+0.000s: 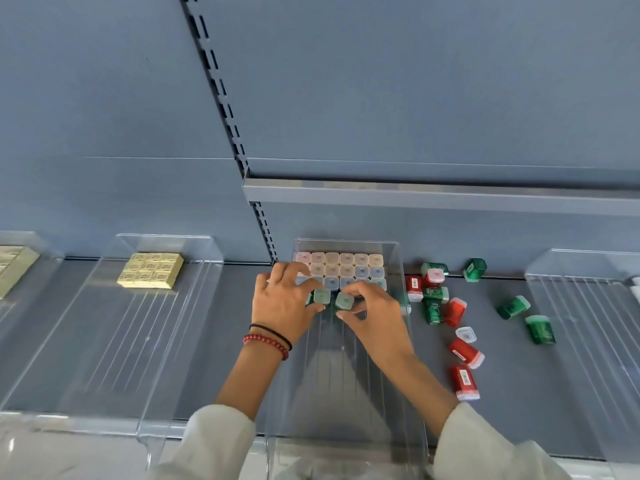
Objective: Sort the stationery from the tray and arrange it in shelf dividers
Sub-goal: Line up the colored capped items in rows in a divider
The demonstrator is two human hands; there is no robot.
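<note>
A clear shelf divider (pixel 401 341) in the middle holds rows of small square-capped sharpeners (pixel 346 265) standing upright at its back, in pink, cream, blue and green. My left hand (pixel 284 299) pinches a green-capped sharpener (pixel 322 295) at the front of the rows. Beside it, my right hand (pixel 377 320) pinches another green-capped sharpener (pixel 344 301). Both hands are inside the divider. Loose red and green sharpeners (pixel 453 311) lie scattered on the grey shelf to the right of the divider.
To the left stands a clear divider (pixel 194 306) with a block of yellow erasers (pixel 150 270) at its back. Another divider with yellow erasers (pixel 14 268) is at the far left. A clear divider (pixel 588 306) stands at the right. A grey shelf edge (pixel 415 197) overhangs the work area.
</note>
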